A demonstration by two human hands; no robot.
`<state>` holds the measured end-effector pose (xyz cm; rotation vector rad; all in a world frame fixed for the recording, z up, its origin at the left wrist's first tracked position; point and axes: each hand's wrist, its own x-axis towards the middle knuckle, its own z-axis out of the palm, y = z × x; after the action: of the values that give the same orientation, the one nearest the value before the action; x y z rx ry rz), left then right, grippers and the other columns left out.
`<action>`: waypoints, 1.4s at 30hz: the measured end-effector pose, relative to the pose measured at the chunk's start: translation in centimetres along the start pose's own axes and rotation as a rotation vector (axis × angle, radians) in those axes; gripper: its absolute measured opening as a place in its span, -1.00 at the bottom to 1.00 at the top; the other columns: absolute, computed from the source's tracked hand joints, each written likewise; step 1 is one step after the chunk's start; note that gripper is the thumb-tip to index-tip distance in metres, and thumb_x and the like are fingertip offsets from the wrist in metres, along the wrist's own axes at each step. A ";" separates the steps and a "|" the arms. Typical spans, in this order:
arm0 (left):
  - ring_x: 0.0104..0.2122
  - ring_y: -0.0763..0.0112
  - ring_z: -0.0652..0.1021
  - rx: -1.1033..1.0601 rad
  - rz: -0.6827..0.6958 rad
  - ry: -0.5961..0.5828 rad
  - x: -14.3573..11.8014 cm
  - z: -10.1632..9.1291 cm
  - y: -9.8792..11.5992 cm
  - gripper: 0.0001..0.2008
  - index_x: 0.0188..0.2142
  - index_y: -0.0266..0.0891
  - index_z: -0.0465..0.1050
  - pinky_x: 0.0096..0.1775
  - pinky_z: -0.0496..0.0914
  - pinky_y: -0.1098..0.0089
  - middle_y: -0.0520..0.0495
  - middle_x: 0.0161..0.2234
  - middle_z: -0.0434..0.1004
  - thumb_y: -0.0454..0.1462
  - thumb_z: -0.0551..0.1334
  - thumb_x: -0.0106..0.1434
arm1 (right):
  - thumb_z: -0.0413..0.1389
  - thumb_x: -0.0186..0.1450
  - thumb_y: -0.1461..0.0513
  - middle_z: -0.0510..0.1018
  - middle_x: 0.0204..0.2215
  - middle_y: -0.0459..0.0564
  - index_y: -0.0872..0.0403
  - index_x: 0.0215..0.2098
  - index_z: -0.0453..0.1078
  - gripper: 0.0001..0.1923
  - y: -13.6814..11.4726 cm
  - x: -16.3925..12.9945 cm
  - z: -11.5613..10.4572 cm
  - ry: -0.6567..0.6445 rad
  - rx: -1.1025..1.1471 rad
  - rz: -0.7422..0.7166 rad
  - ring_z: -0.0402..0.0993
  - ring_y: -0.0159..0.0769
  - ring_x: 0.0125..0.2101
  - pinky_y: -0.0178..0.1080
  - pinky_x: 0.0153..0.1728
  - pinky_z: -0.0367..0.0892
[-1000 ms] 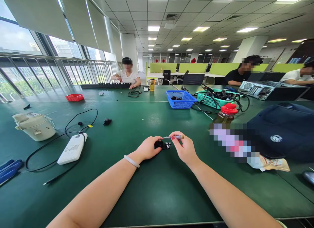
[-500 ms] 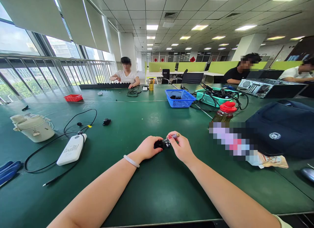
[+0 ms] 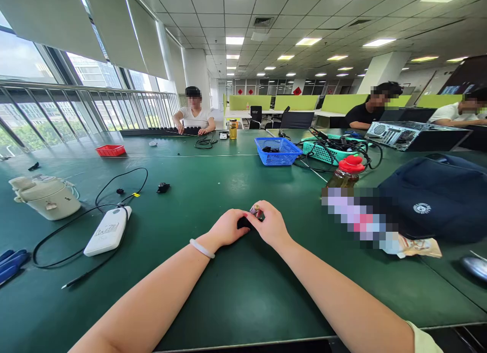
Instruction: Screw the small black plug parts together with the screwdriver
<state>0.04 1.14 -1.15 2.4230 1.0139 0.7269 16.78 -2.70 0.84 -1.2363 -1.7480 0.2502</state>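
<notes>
A small black device point(image 3: 245, 222) is held down on the green table point(image 3: 236, 292) by the left hand point(image 3: 228, 228), near the middle of the table, just in front of the person. The fingers of this hand are curled over the device from the left, so most of it is hidden. A pale bangle point(image 3: 201, 248) is worn on the left wrist.

A small screwdriver point(image 3: 254, 209) is gripped by the right hand point(image 3: 270, 225) – its fingers are closed around the handle, and only the top end of the handle is seen above them. The tip is hidden between the two hands, so it cannot be told if the device is touched by it. The two hands are touching each other over the device.

To the left, well apart, a white box point(image 3: 107, 230) with a black cable point(image 3: 68, 226) is lying, and further left a cream pot point(image 3: 43, 196) is placed. A bottle with a red cap point(image 3: 348, 171) is standing to the right, near a dark blue bag point(image 3: 433, 201). A blue basket point(image 3: 277, 151) is seen further back – behind it a green basket point(image 3: 325, 149) full of cables. Other people are seated at the far side of the table
</notes>
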 end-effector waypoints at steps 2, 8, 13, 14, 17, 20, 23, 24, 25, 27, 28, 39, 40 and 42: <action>-0.21 0.27 0.54 0.014 -0.014 0.004 0.0 0.0 0.0 -0.79 -0.20 -0.20 0.53 -0.13 0.40 0.32 -0.04 -0.22 0.59 -0.33 0.33 0.12 | 0.10 0.28 0.10 0.50 -0.46 -0.07 0.02 -0.44 0.33 -0.80 0.1 0.0 0.0 0.022 0.020 -0.017 0.45 -0.25 -0.41 -0.23 -0.32 0.35; -0.20 0.24 0.54 0.073 -0.085 -0.033 0.0 -0.4 0.7 -0.69 -0.09 -0.18 0.51 -0.11 0.41 0.30 -0.06 -0.20 0.59 -0.30 0.33 0.13 | 0.05 0.35 0.12 0.60 -0.27 0.02 0.03 0.03 0.24 -0.69 0.4 -0.3 -1.8 0.235 0.215 0.018 0.58 -0.19 -0.24 -0.13 -0.13 0.41; -0.17 0.25 0.54 0.082 -0.110 -0.061 0.0 -0.6 0.9 -0.66 -0.05 -0.15 0.50 -0.07 0.40 0.28 -0.06 -0.17 0.58 -0.29 0.33 0.15 | 0.00 0.38 0.19 0.60 -0.32 -0.02 0.02 0.15 0.11 -0.62 0.9 -0.5 -2.6 0.193 0.222 -0.034 0.58 -0.20 -0.24 -0.04 -0.05 0.39; -0.17 0.25 0.54 0.085 -0.110 -0.060 0.0 -0.6 0.9 -0.65 -0.04 -0.15 0.49 -0.06 0.40 0.27 -0.06 -0.17 0.58 -0.29 0.33 0.15 | -0.01 0.38 0.21 0.60 -0.31 -0.02 0.01 0.14 0.11 -0.63 1.0 -0.5 -2.5 0.168 0.207 -0.053 0.57 -0.21 -0.24 -0.04 -0.05 0.38; -0.15 0.23 0.54 0.088 -0.108 -0.055 0.0 -0.5 0.6 -0.64 -0.02 -0.16 0.49 -0.05 0.40 0.26 -0.08 -0.15 0.58 -0.28 0.33 0.15 | -0.05 0.37 0.28 0.59 -0.28 -0.02 -0.01 0.14 0.13 -0.63 1.4 -0.6 -2.0 0.083 0.155 -0.110 0.54 -0.22 -0.23 -0.05 -0.05 0.38; -0.15 0.23 0.54 0.078 -0.098 -0.050 -0.1 -0.4 0.5 -0.62 0.00 -0.15 0.49 -0.05 0.40 0.26 -0.08 -0.14 0.58 -0.28 0.33 0.15 | -0.07 0.34 0.33 0.59 -0.27 -0.04 -0.04 0.12 0.17 -0.61 1.4 -0.6 -1.6 0.011 0.112 -0.168 0.51 -0.22 -0.21 -0.06 -0.05 0.37; -0.16 0.24 0.54 0.075 -0.084 -0.039 -0.1 -0.4 0.5 -0.61 0.00 -0.15 0.48 -0.06 0.40 0.27 -0.06 -0.14 0.58 -0.30 0.33 0.14 | -0.01 0.33 0.30 0.60 -0.29 -0.06 -0.05 0.03 0.26 -0.68 1.1 -0.6 -1.5 0.003 0.075 -0.181 0.49 -0.20 -0.20 -0.07 -0.05 0.35; -0.17 0.24 0.55 0.074 -0.075 -0.036 -0.1 -0.4 0.5 -0.63 -0.02 -0.15 0.49 -0.07 0.40 0.28 -0.05 -0.16 0.58 -0.30 0.33 0.14 | 0.03 0.32 0.28 0.60 -0.30 -0.06 -0.05 -0.02 0.30 -0.73 1.0 -0.5 -1.4 0.011 0.056 -0.178 0.49 -0.19 -0.21 -0.08 -0.06 0.35; -0.18 0.25 0.55 0.071 -0.063 -0.035 -0.1 -0.4 0.5 -0.65 -0.04 -0.16 0.49 -0.08 0.40 0.29 -0.04 -0.17 0.59 -0.31 0.32 0.15 | 0.08 0.30 0.25 0.59 -0.32 -0.06 -0.04 -0.08 0.33 -0.79 0.9 -0.5 -1.4 0.020 0.036 -0.173 0.49 -0.18 -0.23 -0.08 -0.08 0.35; -0.21 0.27 0.55 0.060 -0.044 -0.037 -0.1 -0.4 0.5 -0.69 -0.08 -0.17 0.50 -0.09 0.40 0.30 -0.02 -0.19 0.59 -0.32 0.31 0.15 | 0.14 0.26 0.22 0.57 -0.36 -0.05 -0.03 -0.20 0.35 -0.87 0.8 -0.3 -1.2 0.039 0.002 -0.155 0.48 -0.18 -0.28 -0.09 -0.12 0.36; -0.22 0.28 0.55 0.057 -0.043 -0.038 -0.1 -0.4 0.5 -0.70 -0.08 -0.17 0.51 -0.10 0.40 0.31 -0.02 -0.20 0.59 -0.32 0.31 0.16 | 0.16 0.25 0.20 0.56 -0.39 -0.06 -0.02 -0.24 0.35 -0.89 0.8 -0.2 -1.1 0.051 -0.009 -0.138 0.47 -0.19 -0.30 -0.11 -0.15 0.36; -0.19 0.24 0.54 0.081 -0.079 -0.055 -0.1 -0.3 0.9 -0.62 0.00 -0.16 0.49 -0.08 0.41 0.27 -0.08 -0.17 0.58 -0.26 0.34 0.16 | 0.12 0.30 0.12 0.53 -0.41 -0.02 -0.01 -0.21 0.33 -0.84 0.6 -0.3 -1.5 0.213 -0.004 -0.112 0.45 -0.17 -0.33 -0.09 -0.18 0.38; -0.18 0.23 0.54 0.086 -0.078 -0.061 -0.1 -0.3 0.9 -0.62 -0.01 -0.16 0.49 -0.08 0.41 0.27 -0.08 -0.17 0.58 -0.26 0.34 0.16 | 0.09 0.33 0.14 0.55 -0.37 -0.01 -0.01 -0.16 0.32 -0.85 0.4 -0.4 -1.7 0.228 0.010 -0.137 0.47 -0.17 -0.31 -0.08 -0.16 0.38; -0.17 0.23 0.53 0.092 -0.082 -0.070 -0.1 -0.2 0.9 -0.63 -0.01 -0.17 0.49 -0.07 0.40 0.27 -0.09 -0.16 0.58 -0.26 0.34 0.16 | 0.02 0.37 0.18 0.57 -0.31 0.01 -0.01 -0.05 0.28 -0.81 0.2 -0.6 -2.0 0.252 0.049 -0.179 0.50 -0.17 -0.26 -0.06 -0.11 0.39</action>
<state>0.36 0.53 -0.45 2.4495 1.1348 0.5748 18.46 -3.74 1.45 -1.0211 -1.6109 0.0298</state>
